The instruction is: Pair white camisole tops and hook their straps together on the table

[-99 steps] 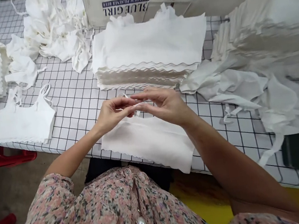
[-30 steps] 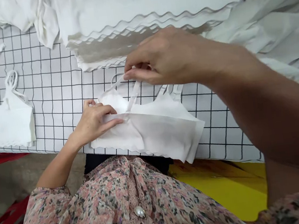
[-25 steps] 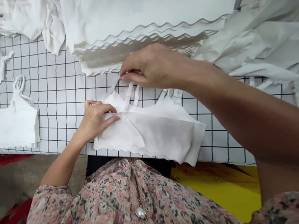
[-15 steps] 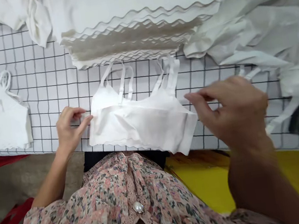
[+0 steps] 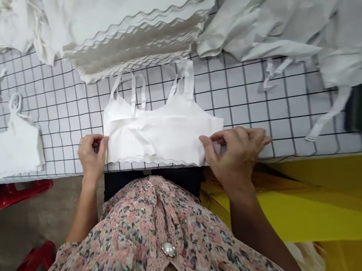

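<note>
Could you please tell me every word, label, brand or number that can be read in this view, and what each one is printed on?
None can be read here: the white bra top, the stacked white fabric pieces and the gridded table cover show no print or label.

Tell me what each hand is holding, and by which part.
The left hand pinches the left side edge of the white bralette; the right hand is at its lower right corner, but a grip there cannot be told.
</note>
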The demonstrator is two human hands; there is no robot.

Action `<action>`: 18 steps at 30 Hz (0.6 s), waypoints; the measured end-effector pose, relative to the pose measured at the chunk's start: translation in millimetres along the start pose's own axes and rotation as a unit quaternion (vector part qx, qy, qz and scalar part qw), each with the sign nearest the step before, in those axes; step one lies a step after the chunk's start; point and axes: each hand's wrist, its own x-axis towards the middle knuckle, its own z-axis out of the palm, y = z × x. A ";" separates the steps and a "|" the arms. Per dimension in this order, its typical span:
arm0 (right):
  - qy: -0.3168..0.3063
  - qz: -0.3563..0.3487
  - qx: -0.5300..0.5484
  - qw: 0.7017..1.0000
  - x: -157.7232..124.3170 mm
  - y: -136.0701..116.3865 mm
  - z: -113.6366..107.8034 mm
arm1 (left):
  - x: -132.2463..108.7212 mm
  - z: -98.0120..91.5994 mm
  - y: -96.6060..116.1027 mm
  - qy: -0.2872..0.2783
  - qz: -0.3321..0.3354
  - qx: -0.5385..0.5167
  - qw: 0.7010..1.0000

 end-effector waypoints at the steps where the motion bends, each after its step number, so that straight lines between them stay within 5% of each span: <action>1: 0.002 -0.002 0.000 1.000 -0.7 -0.6 1.0 | -1.5 -0.4 0.2 0.001 -0.006 0.002 1.000; 6: 0.014 0.014 0.033 0.999 -4.5 1.3 6.1 | -6.6 1.1 6.6 -0.006 -0.011 0.025 1.000; 13: 0.071 0.098 0.073 0.990 -3.2 37.1 9.4 | -6.3 6.0 15.5 -0.027 -0.072 -0.046 0.996; 18: 0.030 0.086 0.061 0.994 -6.6 29.3 6.3 | -8.1 12.2 23.1 0.023 0.080 0.014 0.996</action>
